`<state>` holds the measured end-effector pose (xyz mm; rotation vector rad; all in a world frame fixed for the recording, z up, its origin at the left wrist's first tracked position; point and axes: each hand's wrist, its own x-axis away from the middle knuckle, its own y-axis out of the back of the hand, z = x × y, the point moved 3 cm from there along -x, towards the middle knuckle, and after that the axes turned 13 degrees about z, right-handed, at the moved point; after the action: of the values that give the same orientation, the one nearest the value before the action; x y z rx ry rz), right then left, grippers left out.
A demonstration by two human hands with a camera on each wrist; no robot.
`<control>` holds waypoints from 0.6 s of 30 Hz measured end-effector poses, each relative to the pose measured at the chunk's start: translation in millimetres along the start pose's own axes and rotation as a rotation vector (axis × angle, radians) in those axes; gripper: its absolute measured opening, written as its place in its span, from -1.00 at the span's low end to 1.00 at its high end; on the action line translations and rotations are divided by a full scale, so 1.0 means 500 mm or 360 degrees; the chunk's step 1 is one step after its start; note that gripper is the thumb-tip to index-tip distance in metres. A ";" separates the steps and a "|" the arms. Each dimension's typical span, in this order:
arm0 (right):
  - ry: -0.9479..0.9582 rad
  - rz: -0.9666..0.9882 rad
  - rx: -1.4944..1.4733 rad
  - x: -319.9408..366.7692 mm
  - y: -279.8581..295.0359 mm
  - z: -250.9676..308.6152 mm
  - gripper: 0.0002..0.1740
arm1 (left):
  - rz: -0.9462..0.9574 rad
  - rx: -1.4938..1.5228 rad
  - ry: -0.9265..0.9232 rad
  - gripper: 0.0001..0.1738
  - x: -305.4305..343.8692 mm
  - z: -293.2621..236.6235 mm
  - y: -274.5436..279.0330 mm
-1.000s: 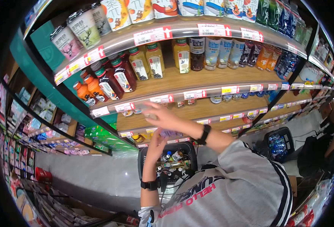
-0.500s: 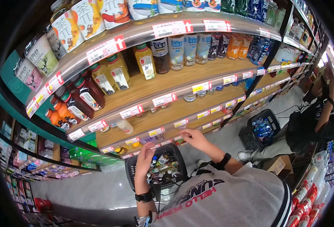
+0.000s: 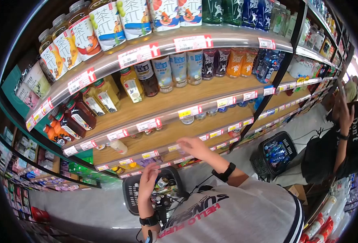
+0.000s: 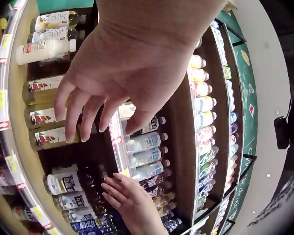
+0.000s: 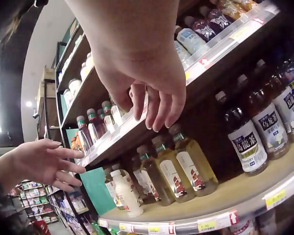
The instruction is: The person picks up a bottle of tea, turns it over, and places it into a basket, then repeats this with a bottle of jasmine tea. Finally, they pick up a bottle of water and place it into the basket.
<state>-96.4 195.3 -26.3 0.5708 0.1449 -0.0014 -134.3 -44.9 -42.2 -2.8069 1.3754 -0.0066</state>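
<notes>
Both hands are empty in front of the drink shelves. In the head view the left hand (image 3: 147, 182) is raised beside the black basket (image 3: 130, 199), its fingers loosely bent. The right hand (image 3: 194, 147) reaches toward a lower shelf edge, fingers loosely extended. In the left wrist view the left hand (image 4: 132, 73) hangs with fingers spread over the shelves, near a white bottle (image 4: 45, 51). The right wrist view has the right hand (image 5: 142, 73) above yellow tea bottles (image 5: 187, 161), and the white bottle (image 5: 127, 195) upright on that shelf.
Shelves of bottled drinks curve across the front, with a long shelf edge (image 3: 162, 124) between levels. At right, another person in a black shirt (image 3: 351, 141) is near a second basket (image 3: 268, 158) holding blue bottles. A red container (image 3: 40, 214) stands on the floor at left.
The hands have moved apart from where they were close together. A pale bottle now shows on the lower shelf. The head view has shifted along the shelves.
</notes>
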 end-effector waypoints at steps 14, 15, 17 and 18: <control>-0.0079 -0.0240 -0.0006 0.160 0.171 -0.162 -0.73 | 0.0055 -0.0027 0.0017 -0.59 -0.113 0.025 -0.194; -0.0071 -0.0244 -0.0057 0.169 0.178 -0.168 -0.73 | 0.0086 -0.0038 -0.0007 -0.58 -0.122 0.025 -0.203; -0.0053 -0.0269 -0.0154 0.189 0.195 -0.175 -0.73 | 0.0114 -0.0061 0.0050 -0.58 -0.132 0.015 -0.230; -0.0070 -0.0250 -0.0169 0.200 0.203 -0.179 -0.73 | 0.0144 -0.0077 0.0065 -0.58 -0.138 0.010 -0.243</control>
<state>-5.5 332.7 -60.0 0.4520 0.1458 -0.1580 -80.8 84.2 -45.0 -2.7951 1.5309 -0.0297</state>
